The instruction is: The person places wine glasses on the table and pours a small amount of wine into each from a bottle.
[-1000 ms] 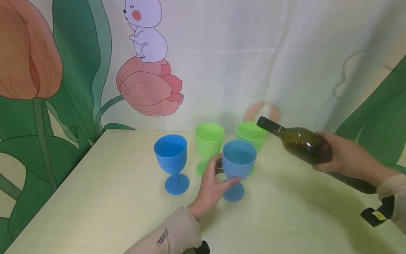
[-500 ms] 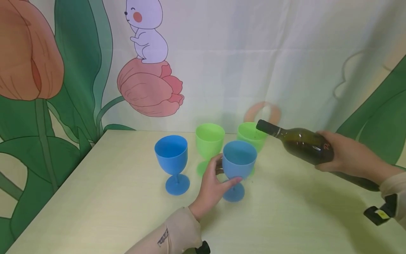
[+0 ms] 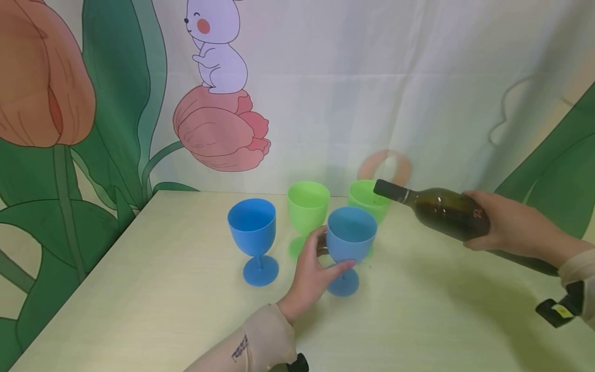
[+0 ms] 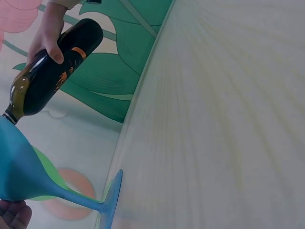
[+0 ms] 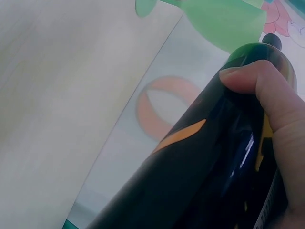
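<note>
My left hand (image 3: 311, 274) grips the bowl of a light blue goblet (image 3: 351, 235), thumb across its front; the goblet stands upright on the table. To the right, my right hand (image 3: 511, 225) holds a dark green wine bottle (image 3: 446, 211) round its body, well above the table. The bottle lies nearly level, its black neck pointing left and slightly up, beyond and right of the blue rim. In the right wrist view the thumb presses along the side of the bottle (image 5: 205, 157). In the left wrist view the goblet's stem and foot (image 4: 76, 196) show.
A darker blue goblet (image 3: 253, 230) stands left of my left hand. Two green goblets stand behind: one (image 3: 307, 206) in the middle, the other (image 3: 362, 194) partly hidden by the light blue goblet and bottle neck. A printed curtain (image 3: 316, 103) hangs at the table's (image 3: 139, 289) back edge.
The bottle's neck has dipped a little, bringing the bottle closer to level, and my right hand has shifted slightly right. My left hand and its goblet keep their place.
</note>
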`<action>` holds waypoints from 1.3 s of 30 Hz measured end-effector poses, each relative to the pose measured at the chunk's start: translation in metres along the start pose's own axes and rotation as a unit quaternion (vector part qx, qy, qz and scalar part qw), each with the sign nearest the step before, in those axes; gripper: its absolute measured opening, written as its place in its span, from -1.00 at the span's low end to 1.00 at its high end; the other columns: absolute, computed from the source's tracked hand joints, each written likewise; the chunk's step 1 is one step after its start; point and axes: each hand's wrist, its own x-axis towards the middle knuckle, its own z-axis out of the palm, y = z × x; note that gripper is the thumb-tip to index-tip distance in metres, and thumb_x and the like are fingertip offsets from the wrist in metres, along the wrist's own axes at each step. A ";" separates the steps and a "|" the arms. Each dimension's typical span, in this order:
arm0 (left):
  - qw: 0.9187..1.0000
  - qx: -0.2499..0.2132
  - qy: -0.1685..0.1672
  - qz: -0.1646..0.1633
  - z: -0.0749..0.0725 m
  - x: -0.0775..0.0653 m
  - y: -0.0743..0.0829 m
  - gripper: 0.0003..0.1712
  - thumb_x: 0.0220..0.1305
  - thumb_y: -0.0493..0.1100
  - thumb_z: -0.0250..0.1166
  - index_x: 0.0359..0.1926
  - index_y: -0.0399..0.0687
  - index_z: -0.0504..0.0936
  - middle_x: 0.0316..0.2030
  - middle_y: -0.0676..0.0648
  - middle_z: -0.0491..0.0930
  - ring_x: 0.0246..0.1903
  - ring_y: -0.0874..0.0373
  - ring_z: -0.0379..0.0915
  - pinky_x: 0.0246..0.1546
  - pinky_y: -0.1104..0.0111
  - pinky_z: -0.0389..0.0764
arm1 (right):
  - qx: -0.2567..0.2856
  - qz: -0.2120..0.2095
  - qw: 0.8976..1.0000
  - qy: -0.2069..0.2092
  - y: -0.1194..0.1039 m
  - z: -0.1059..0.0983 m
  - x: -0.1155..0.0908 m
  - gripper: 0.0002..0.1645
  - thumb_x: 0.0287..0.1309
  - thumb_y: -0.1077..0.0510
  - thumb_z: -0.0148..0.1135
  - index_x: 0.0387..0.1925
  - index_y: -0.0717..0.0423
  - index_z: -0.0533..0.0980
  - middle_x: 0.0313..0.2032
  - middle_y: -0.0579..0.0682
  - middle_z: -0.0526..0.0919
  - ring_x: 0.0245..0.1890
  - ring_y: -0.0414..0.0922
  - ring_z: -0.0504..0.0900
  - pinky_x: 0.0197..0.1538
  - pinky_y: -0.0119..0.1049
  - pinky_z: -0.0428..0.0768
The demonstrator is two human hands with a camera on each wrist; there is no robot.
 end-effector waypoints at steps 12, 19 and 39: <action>1.000 -0.004 -0.001 -0.006 0.000 0.000 0.001 -0.14 0.09 -0.03 0.45 0.34 0.11 0.20 0.21 0.02 0.41 0.16 0.06 0.39 0.23 -0.03 0.40 | -0.016 0.006 1.000 -0.017 -0.004 -0.007 0.003 0.22 -0.35 -0.19 0.57 0.26 0.37 0.22 -0.04 0.31 0.57 -0.18 0.10 0.63 -0.33 -0.02 0.59; 1.000 -0.002 -0.002 -0.009 -0.001 0.000 0.001 -0.15 0.09 -0.02 0.45 0.34 0.12 0.20 0.21 0.02 0.41 0.16 0.05 0.40 0.23 -0.02 0.41 | -0.025 0.016 0.999 -0.029 -0.005 -0.010 0.005 0.25 -0.36 -0.23 0.56 0.29 0.33 0.21 -0.04 0.30 0.55 -0.19 0.08 0.61 -0.36 -0.03 0.57; 1.000 -0.001 -0.001 -0.015 -0.001 0.000 0.000 -0.13 0.08 -0.03 0.45 0.35 0.12 0.19 0.22 0.03 0.40 0.17 0.05 0.38 0.22 -0.02 0.42 | -0.045 0.010 0.999 -0.028 -0.009 -0.020 0.008 0.24 -0.41 -0.20 0.58 0.26 0.33 0.23 -0.10 0.30 0.55 -0.27 0.05 0.61 -0.42 -0.06 0.54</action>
